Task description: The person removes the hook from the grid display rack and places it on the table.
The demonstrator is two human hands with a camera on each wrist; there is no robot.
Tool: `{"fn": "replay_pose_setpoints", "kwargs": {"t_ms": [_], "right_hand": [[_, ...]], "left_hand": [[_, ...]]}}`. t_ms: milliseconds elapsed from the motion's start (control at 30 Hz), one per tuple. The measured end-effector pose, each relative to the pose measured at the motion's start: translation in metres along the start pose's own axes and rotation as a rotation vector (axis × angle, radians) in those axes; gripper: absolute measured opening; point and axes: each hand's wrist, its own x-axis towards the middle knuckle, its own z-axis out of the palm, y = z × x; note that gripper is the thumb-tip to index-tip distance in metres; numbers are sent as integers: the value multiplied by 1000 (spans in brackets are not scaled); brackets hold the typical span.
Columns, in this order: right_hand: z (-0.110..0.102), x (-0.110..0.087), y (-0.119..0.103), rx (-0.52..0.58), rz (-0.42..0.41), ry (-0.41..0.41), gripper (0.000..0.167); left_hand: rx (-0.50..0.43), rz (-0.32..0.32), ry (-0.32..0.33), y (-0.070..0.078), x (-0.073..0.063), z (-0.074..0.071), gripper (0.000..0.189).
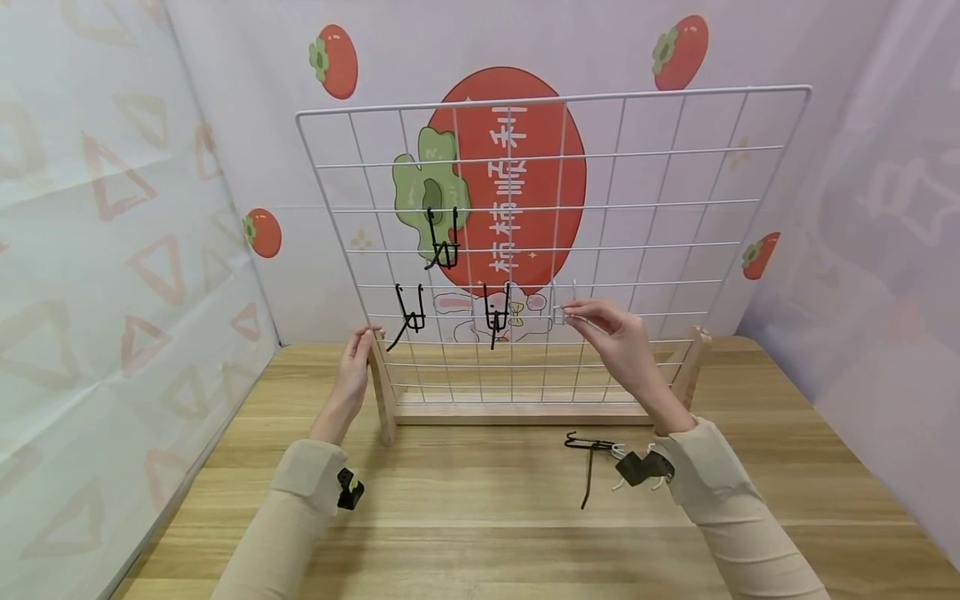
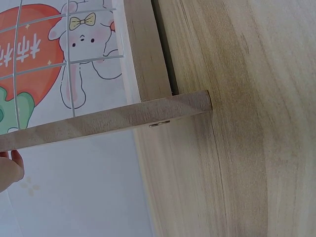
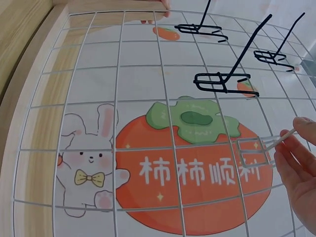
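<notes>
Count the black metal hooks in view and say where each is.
4. On the white wire grid: one higher hook, one lower-left hook, another hook right of that. One last hook lies on the brown wooden table, near the beige right sleeve, which may hide others.

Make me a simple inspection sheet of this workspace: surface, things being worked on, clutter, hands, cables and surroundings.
Surface: wood-grain tabletop.
Job's things: white wire grid in a wooden stand; three black hooks on the grid; one loose black hook on the table, beside white wire pieces partly hidden by a black wrist device.
Clutter: nothing seen apart from those loose pieces.
Hands: left hand grips the stand's left upright; right hand pinches a white hook at the grid; whether it is fully seated, I cannot tell.
Cables: nothing seen.
Surroundings: pale backdrop printed with red fruit and a rabbit.
</notes>
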Motion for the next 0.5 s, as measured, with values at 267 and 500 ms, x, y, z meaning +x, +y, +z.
{"fn": "replay_pose_setpoints", "kwargs": {"t_ms": [267,500], "right_hand": [[1,1,24,4,-15,12,14],[-1,4,22,31,-22,12,13]], "left_hand": [[-16,-9,1,0,0,0,14],[-22,-12,-9,1,0,0,26]]}}
